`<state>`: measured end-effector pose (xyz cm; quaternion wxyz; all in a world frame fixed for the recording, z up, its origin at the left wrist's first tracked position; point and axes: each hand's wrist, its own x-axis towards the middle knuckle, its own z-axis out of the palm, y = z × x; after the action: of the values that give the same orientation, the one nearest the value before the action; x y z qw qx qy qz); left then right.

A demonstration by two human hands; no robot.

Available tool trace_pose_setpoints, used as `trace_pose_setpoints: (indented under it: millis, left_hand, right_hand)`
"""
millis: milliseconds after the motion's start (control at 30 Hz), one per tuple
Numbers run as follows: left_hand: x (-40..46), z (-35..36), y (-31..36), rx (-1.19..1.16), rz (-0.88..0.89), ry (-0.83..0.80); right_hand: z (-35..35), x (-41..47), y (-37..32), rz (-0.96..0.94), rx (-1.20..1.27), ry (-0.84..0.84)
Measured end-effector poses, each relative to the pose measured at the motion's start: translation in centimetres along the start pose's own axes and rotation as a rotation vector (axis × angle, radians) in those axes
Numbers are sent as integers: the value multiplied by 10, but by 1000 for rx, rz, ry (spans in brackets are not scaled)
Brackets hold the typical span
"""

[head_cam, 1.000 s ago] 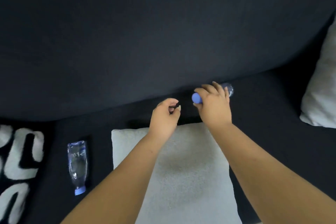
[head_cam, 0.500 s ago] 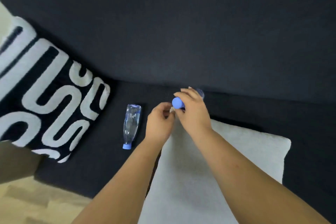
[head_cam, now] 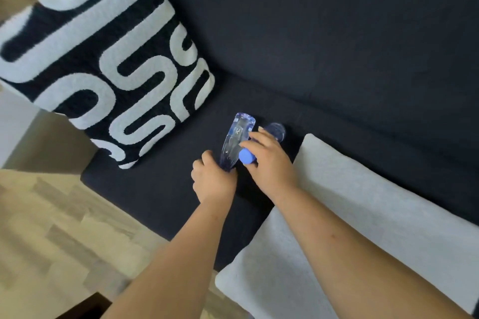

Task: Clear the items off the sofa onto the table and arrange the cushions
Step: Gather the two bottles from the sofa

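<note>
While the right hand [head_cam: 269,163] grips one capped bottle [head_cam: 276,131], the left hand [head_cam: 213,180] closes on a second, light, slick plastic bottle [head_cam: 237,138] by its neck on the sofa [head_cam: 160,184].

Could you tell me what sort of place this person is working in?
Most likely a home living room: a dark sofa carrying a black-and-white patterned cushion and a plain white cushion, standing on a light wood-look floor.

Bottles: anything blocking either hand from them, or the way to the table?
No. The left hand grips one bottle by its neck, and the right hand holds the blue-capped bottle. The table isn't in view.
</note>
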<state>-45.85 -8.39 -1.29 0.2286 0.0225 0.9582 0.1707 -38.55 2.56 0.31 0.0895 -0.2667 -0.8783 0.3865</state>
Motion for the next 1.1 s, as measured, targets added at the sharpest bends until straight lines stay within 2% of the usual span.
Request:
trace_pose_setpoints:
  millis: [133, 200, 400, 500, 633, 767, 933, 1100]
  left_hand:
    - [18, 22, -14, -63, -28, -204]
    - [21, 26, -12, -129, -9, -240]
    - [0, -6, 36, -386, 94, -98]
    - [-12, -31, 81, -406, 171, -74]
    - [-52, -51, 138, -341, 363, -92]
    - [-109, -59, 192, -291, 581, -126]
    - [-185, -52, 256, -302, 878, -316]
    - [-259, -19, 295, -105, 1178, -449]
  right_hand:
    - [9, -2, 4, -35, -26, 9]
    - [7, -3, 6, -43, -29, 22]
    - [-29, -3, 13, 56, 85, 262]
    - [-63, -4, 12, 122, 161, 344]
    - [-121, -13, 11, 208, 237, 428]
    - [-181, -40, 17, 354, 312, 612]
    - [-257, -105, 34, 558, 366, 836]
    - [-308, -174, 50, 717, 394, 978]
